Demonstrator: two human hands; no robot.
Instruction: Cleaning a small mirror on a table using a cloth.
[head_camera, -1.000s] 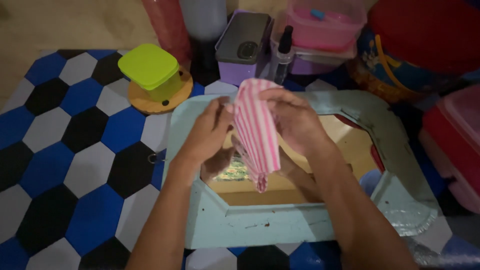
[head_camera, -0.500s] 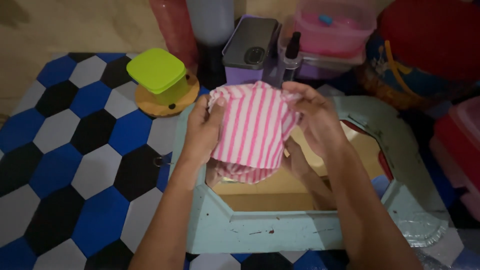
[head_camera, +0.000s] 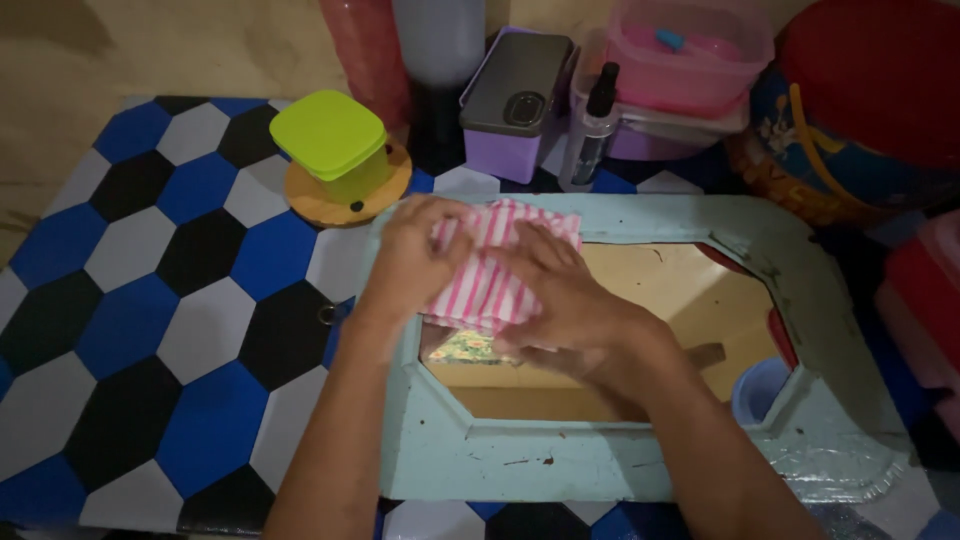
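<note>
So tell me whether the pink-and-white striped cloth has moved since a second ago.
Yes. The pink-and-white striped cloth has come down: held up in the air before, it now lies flat on the pale blue framed mirror, pressed there by both hands.

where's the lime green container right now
In the head view the lime green container sits upper left on a round wooden coaster, just beyond the left hand and left of the purple box.

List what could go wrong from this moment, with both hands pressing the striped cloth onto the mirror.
1. The left hand and right hand bear down through the pink striped cloth on the mirror glass; hard pressure might crack it.
2. The pale blue frame looks chipped, so the cloth could snag on it.
3. The spray bottle stands just beyond the frame; a wide sweep might topple it.
</note>
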